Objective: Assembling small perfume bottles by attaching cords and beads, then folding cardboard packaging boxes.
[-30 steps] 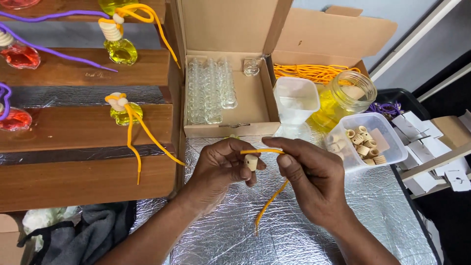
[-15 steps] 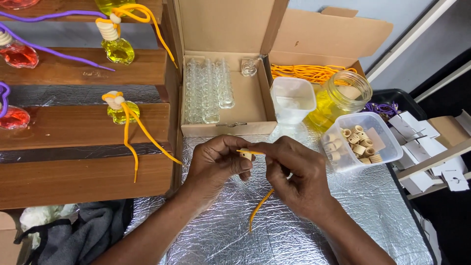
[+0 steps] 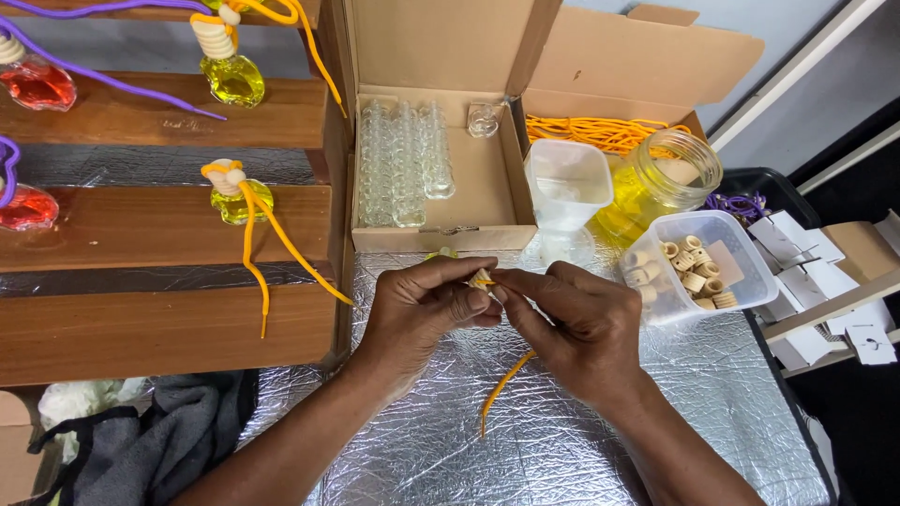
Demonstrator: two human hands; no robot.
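My left hand pinches a small pale wooden cap between thumb and fingers over the foil-covered table. My right hand meets it fingertip to fingertip and holds an orange cord that runs into the cap and hangs down toward me. A bit of yellow glass shows just above my left hand; most of it is hidden.
An open cardboard box holds rows of empty glass bottles. To the right stand a clear plastic cup, a jar of yellow liquid and a tub of wooden caps. Wooden steps at left carry filled bottles with cords.
Both hands have drawn closer together around the cap, and the orange cord now hangs shorter below them.
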